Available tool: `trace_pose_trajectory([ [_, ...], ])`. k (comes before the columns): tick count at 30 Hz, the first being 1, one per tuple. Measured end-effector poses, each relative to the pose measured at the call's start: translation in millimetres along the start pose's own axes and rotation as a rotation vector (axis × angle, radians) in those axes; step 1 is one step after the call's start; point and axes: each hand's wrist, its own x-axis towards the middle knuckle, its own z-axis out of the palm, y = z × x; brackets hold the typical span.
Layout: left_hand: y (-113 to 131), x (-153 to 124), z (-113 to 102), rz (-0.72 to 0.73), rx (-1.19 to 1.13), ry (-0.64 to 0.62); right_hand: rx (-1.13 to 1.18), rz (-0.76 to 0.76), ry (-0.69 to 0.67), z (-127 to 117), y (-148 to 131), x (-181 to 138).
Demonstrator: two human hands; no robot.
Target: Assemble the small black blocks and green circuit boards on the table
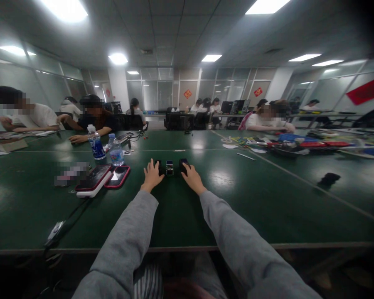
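Note:
On the green table in front of me, my left hand [152, 177] has its outer fingers spread, with its index finger and thumb around a small dark object [158, 166] that they partly hide. My right hand [192, 178] grips another black, blocky object [183, 163] from its right side. Between both hands, touching neither, stands a small squarish device [170, 167] with a dark face and shiny metallic edges. The exact kind of these three pieces is too small to make out.
To the left lie a red-edged phone [118, 177], a dark-screened device [94, 178] on a white block, and two water bottles [115, 150]. A pen [246, 156], a black object [329, 179] and cluttered tools [318, 144] are rightward. Several people sit beyond.

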Motion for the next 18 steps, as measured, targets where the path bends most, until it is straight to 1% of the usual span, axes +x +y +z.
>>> trace_pose_trajectory([
  [4,8,-2,-6,0.153,0.061,-0.069,-0.019,0.028,0.004,0,2,1],
  [6,11,-3,-8,0.193,0.051,-0.082,-0.021,0.043,0.008,0,2,2],
  [12,16,-6,-5,0.209,0.026,-0.009,0.005,0.060,0.028,1,4,2],
  [18,27,-7,4,0.231,0.017,0.005,0.025,0.061,0.031,1,6,2],
])
